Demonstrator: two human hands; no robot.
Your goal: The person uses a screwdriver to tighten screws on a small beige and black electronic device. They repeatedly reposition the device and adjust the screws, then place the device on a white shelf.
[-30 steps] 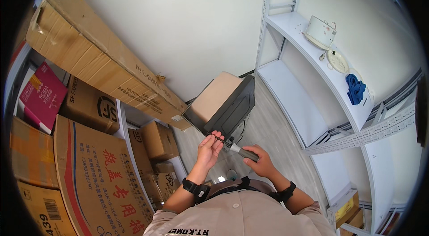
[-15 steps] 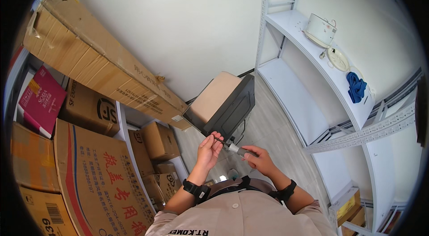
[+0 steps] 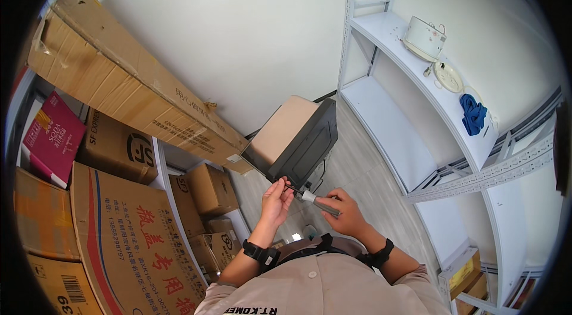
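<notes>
A screwdriver (image 3: 309, 196) with a grey-and-white handle and a thin dark shaft lies slantwise between my hands. My right hand (image 3: 348, 212) is closed round its handle, with the handle's end showing below the fingers. My left hand (image 3: 276, 202) pinches at the shaft's tip, palm turned partly up; whether a small part sits between those fingertips is hidden. Just beyond my left fingertips stands a dark box-shaped appliance (image 3: 305, 147) with a beige top face (image 3: 282, 124). Its near lower corner is close to the fingertips, and I cannot tell whether they touch.
A long cardboard carton (image 3: 137, 85) leans along the left. Below it, shelves hold several brown boxes (image 3: 131, 237) and a magenta box (image 3: 55, 136). On the right, a white metal rack (image 3: 390, 130) carries a white round appliance (image 3: 424, 39), a cream disc (image 3: 448, 77) and a blue cloth (image 3: 473, 115).
My right hand's fingers have shifted on the screwdriver handle, and more of the handle's end shows. My left hand stays pinched at the tip. The whole view has moved slightly.
</notes>
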